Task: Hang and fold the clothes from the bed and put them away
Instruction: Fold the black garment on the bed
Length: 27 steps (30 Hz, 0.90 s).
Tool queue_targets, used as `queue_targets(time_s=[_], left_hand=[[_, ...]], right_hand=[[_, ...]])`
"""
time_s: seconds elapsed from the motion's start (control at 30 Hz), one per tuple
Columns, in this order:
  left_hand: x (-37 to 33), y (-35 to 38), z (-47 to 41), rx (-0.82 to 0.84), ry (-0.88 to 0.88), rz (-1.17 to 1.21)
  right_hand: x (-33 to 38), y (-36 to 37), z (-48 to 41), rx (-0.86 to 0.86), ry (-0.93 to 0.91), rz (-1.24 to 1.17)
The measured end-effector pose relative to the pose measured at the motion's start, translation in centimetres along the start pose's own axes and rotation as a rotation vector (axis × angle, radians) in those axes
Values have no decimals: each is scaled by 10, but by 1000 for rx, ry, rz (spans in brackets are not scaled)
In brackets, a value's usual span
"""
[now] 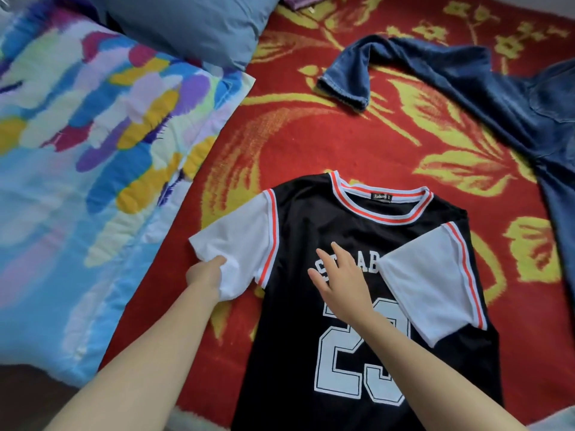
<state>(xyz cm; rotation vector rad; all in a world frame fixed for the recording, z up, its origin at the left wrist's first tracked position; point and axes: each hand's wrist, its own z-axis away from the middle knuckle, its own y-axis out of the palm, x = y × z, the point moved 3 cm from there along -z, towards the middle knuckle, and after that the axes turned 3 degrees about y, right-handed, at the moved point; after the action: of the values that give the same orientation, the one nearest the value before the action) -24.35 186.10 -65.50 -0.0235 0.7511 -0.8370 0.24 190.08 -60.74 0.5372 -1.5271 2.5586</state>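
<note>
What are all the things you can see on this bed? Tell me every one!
black jersey T-shirt with white sleeves: one, black, white and orange, flat in the middle
blue denim jeans: one, dark blue, crumpled, upper right
red woven blanket with yellow flowers: one, under the clothes
brushstroke-patterned quilt: one, blue, yellow and purple, left
grey-blue pillow: one, top
purple cloth: one, top edge, mostly cut off
left hand: one, grips the outspread white sleeve
right hand: one, fingers flat on the shirt's chest

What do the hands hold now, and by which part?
The left hand grips the black jersey by the edge of its unfolded white sleeve. The right hand holds nothing; it lies flat on the jersey's chest.
</note>
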Motion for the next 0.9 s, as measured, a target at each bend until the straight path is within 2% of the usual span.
queue_targets(time_s=[0.07,0.13,0.17,0.23,0.27,0.3,0.33,0.37,0.43,0.5,0.57,0.63,0.7,0.77,0.9], left_hand=[[-30,-4,16,-117,323,-140],[-55,-1,45,-147,684,-293],[-62,7,65,-85,856,-350],[-65,33,112,148,1223,-457],[-59,48,137,310,1363,-562],[-46,63,158,492,1410,-713],[-32,74,169,646,1323,-900],[-16,83,172,757,1148,-1064],[10,88,168,806,876,-1162],[32,86,153,734,829,-1287],[52,82,136,682,881,-1560],[67,74,121,683,867,-1731],[71,75,113,680,835,-1748],[61,82,111,600,845,-1645],[21,111,110,462,892,-1456]], right_hand=[[1,-3,1,-37,23,-50],[-6,-8,5,-92,54,-101],[-11,-10,8,-119,81,-120],[-26,-11,19,-160,142,-137],[-35,-11,25,-175,175,-143],[-47,-12,33,-188,209,-142],[-56,-12,39,-195,235,-138],[-68,-13,47,-195,268,-139],[-92,-14,60,-190,340,-135],[-115,-15,70,-199,401,-122],[-131,-14,77,-190,436,-102],[-137,-10,79,-113,413,-9],[-145,-8,80,-36,384,86],[-151,-12,76,-9,376,92],[-173,-44,54,-82,399,111]])
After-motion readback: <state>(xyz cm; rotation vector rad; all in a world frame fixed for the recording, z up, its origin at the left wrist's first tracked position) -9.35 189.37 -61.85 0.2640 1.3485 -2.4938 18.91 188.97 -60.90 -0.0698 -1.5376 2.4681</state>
